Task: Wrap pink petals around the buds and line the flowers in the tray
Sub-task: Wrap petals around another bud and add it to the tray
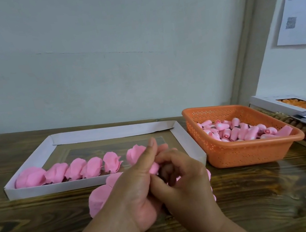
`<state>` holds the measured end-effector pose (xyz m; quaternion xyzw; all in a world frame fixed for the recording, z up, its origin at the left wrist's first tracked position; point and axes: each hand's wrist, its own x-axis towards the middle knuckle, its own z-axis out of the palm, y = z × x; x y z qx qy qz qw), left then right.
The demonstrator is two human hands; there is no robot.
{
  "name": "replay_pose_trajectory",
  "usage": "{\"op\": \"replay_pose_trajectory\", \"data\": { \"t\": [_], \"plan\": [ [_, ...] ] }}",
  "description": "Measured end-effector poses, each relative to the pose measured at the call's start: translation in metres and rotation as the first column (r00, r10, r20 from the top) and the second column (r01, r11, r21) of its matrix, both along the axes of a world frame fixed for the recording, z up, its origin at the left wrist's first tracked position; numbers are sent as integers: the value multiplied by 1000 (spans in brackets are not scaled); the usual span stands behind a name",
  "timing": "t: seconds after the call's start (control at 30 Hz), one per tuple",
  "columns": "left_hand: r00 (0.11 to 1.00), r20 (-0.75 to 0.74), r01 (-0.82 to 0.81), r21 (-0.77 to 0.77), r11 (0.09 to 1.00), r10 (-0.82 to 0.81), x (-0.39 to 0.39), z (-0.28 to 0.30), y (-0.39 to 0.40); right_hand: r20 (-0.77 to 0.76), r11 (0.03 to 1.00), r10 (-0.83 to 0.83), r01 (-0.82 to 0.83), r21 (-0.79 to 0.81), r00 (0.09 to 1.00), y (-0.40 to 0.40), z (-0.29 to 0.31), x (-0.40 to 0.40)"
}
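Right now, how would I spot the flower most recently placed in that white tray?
Find the shallow white cardboard tray left of the orange basket. Pink flowers lie in a row along its near wall. The newest flower is the rightmost, just behind the left hand, set apart from the others by a wider gap.

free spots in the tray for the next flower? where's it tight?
Tray: the back half, behind the flower row, is bare up to the far wall. The front row is packed edge to edge on its left; its right end is hidden by both hands. Loose petals crowd the table before the tray.
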<state>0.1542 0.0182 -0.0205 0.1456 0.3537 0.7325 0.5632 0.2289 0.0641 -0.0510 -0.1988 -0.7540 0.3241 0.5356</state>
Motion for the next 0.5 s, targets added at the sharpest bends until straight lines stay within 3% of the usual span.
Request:
{"op": "replay_pose_trajectory", "data": {
  "t": [0.13,0.27,0.37,0.5],
  "plan": [
    [996,-64,57,39,998,-54,-5,-7,1,-101,938,179,-201,-283,979,-5,4,3],
    [981,-181,75,58,996,-63,-11,-11,3,-262,763,313,-406,-503,913,-7,7,4],
    [979,-197,78,84,993,-60,-14,-12,4,-298,633,351,-460,-623,887,-6,6,2],
    [931,-354,98,29,995,-82,-17,-14,1,-351,495,374,-505,-707,859,-2,-1,-1]
  ]
}}
